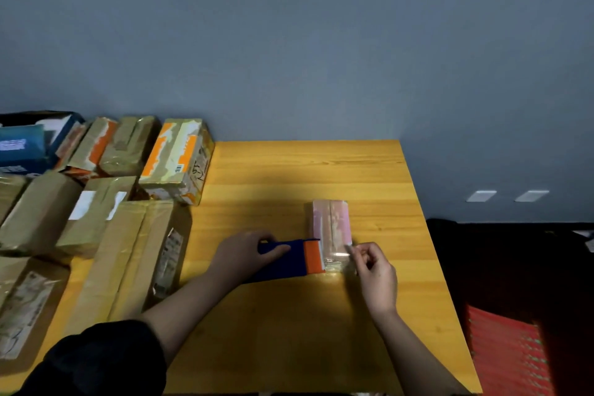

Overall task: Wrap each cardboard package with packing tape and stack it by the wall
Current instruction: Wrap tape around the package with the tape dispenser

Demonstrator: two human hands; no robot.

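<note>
I see left hand (247,254) gripping blue-orange tape dispenser (291,259) | right hand (374,270) pinching clear tape end (339,259) | small pinkish package (330,223) mid-table, beside dispenser | risk: slack tape folds onto itself, or package slides unpinned.

A small pinkish tape-wrapped package (330,225) lies flat beside the blue-and-orange tape dispenser (297,257), clear tape (337,259) stretched over it.

- single head-worn wide-angle view, looking forward and steeply down over a wooden table (321,331).
- close range: both forearms enter from the bottom edge.
- faces a grey wall (289,42) behind the table's far edge.
</note>
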